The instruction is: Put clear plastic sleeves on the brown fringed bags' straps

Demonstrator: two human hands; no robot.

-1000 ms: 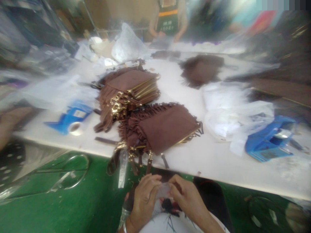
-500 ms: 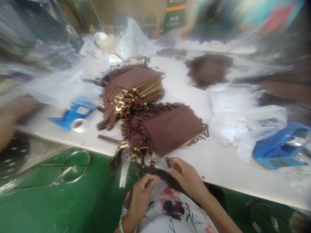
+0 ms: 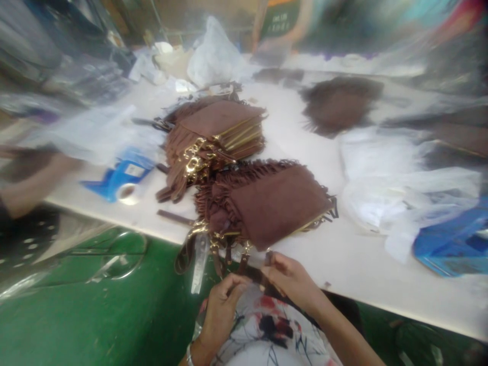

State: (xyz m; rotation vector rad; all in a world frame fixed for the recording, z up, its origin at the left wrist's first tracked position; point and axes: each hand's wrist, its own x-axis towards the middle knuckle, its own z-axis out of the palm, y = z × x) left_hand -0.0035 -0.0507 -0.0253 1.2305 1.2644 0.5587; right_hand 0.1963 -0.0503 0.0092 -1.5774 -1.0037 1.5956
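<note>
My left hand (image 3: 221, 305) is closed in a pinch just below the table edge, and what it holds is too small to make out. My right hand (image 3: 290, 278) is pinched on a dark brown strap (image 3: 254, 273) that hangs off the nearer stack of brown fringed suede bags (image 3: 267, 203). Gold clasps and more straps dangle from that stack over the white table's (image 3: 343, 269) front edge. A second stack of the same bags (image 3: 217, 134) lies behind it. Both hands sit over my flowered lap.
A blue tape dispenser (image 3: 122, 178) lies left of the bags and another blue object (image 3: 453, 244) at the right. Clear plastic bags (image 3: 404, 193) are heaped at right. More brown bags (image 3: 339, 104) lie farther back. Another person's arm (image 3: 34, 178) rests at the left edge; green floor below.
My right hand rose from my lap to the table edge and took the hanging strap. My left hand stayed low and pinched. The view drifted slightly, shifting the scene right.
</note>
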